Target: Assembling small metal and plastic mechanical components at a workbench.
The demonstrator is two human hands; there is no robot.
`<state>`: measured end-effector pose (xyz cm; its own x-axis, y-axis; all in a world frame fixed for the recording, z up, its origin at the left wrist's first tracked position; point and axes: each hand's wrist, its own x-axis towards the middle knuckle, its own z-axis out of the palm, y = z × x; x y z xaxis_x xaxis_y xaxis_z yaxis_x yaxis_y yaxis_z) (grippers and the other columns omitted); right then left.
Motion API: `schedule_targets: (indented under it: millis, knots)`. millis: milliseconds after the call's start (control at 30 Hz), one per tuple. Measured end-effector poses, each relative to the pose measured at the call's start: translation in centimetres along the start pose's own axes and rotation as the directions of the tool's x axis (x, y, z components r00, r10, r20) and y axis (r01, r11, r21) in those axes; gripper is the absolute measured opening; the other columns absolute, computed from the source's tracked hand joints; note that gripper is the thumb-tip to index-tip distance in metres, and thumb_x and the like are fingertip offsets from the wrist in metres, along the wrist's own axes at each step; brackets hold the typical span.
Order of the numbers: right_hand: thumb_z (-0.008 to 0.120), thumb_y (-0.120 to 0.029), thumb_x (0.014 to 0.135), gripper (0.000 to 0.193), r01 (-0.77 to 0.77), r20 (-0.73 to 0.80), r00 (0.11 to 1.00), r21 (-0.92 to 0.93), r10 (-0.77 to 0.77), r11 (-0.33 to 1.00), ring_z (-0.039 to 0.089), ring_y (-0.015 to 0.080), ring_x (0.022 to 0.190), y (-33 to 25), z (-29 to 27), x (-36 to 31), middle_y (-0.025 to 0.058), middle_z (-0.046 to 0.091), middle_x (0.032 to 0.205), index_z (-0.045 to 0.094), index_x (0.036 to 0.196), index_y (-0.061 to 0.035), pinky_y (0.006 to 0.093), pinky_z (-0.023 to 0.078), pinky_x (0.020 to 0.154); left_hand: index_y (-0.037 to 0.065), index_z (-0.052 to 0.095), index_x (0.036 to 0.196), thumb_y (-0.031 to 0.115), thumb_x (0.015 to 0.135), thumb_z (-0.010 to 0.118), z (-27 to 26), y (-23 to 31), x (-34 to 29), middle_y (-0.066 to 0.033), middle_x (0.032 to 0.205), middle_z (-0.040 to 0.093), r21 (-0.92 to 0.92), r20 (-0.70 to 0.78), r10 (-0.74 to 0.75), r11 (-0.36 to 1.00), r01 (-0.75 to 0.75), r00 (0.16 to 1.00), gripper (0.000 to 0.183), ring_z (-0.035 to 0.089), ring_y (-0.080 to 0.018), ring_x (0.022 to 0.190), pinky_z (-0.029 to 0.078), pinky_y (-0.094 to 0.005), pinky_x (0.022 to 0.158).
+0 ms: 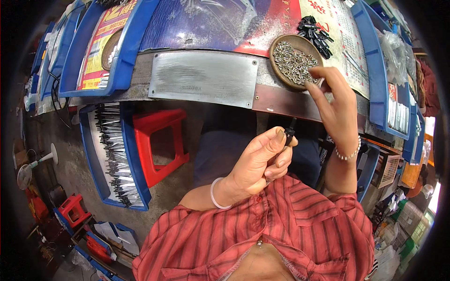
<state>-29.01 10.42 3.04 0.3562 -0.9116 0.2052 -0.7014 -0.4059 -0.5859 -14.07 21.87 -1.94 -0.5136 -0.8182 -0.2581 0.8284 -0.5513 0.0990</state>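
Observation:
My left hand (pixel 269 161) is closed in front of my chest. Between its thumb and fingers it grips a small black plastic part (pixel 289 133), whose thin dark tip points up; the rest is hidden by the fingers. At the bench's front edge, my right hand (pixel 333 100) reaches to a round wooden bowl (pixel 273 63). Its thumb and index finger are curved and apart over the bowl's right rim, touching or just above the small metal pins (pixel 293 58) heaped inside. Just behind the bowl lies a pile of black plastic pieces (pixel 316 37).
A metal plate (pixel 204 77) is screwed to the bench edge. Blue trays (pixel 122 70) stand on both sides of the bench. Below left are a blue tray of black-ended metal rods (pixel 115 154) and a red stool (pixel 159 145). A white fan (pixel 28 173) stands further left.

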Motion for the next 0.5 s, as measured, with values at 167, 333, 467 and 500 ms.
schedule_targets:
  millis: [167,333,467,500]
  knots:
    - [0.06,-0.011,0.079,0.022,0.193,0.095,0.981,-0.344,-0.17,0.919,0.055,0.0343,0.074,2.6,1.2,2.7,0.0161,0.057,0.087,0.056,0.098,-0.0003,0.0384,0.044,0.068,0.002,0.053,0.101,0.031,0.095,0.044,-0.1,0.0,-0.4,0.0003,0.061,0.044,0.005,0.012,0.001,1.0,-0.001,1.0,0.03,0.029,-0.0033,0.04,0.023,-0.0178,0.037]
    - [0.058,-0.01,0.08,0.013,0.192,0.132,0.979,-0.356,-0.154,0.915,0.056,0.0339,0.073,3.5,1.9,3.8,0.0146,0.057,0.08,0.055,0.088,0.0,0.0378,0.044,0.065,0.002,0.053,0.1,0.03,0.095,0.045,-0.2,0.2,-0.4,0.0003,0.061,0.044,0.004,0.022,-0.017,1.0,0.017,1.0,0.029,0.029,-0.0032,0.04,0.023,-0.0177,0.038]
    - [0.057,-0.009,0.081,0.011,0.211,0.059,0.977,-0.185,-0.204,0.96,0.054,0.0307,0.066,3.5,1.5,4.2,0.0146,0.056,0.075,0.055,0.088,0.0002,0.0364,0.043,0.062,0.002,0.053,0.099,0.029,0.094,0.045,-0.5,0.3,-0.3,0.0001,0.061,0.045,-0.013,0.033,-0.019,1.0,0.02,0.999,0.028,0.03,-0.0031,0.04,0.024,-0.0176,0.038]
    - [0.057,-0.01,0.082,0.011,0.161,0.035,0.987,-0.14,-0.158,0.977,0.055,0.0309,0.068,3.4,1.3,4.2,0.0161,0.057,0.077,0.055,0.087,0.0004,0.0366,0.044,0.063,0.002,0.053,0.099,0.029,0.094,0.046,-0.5,0.3,-0.3,0.0001,0.061,0.045,-0.02,0.035,-0.021,1.0,0.021,0.999,0.028,0.03,-0.0032,0.04,0.024,-0.0176,0.038]
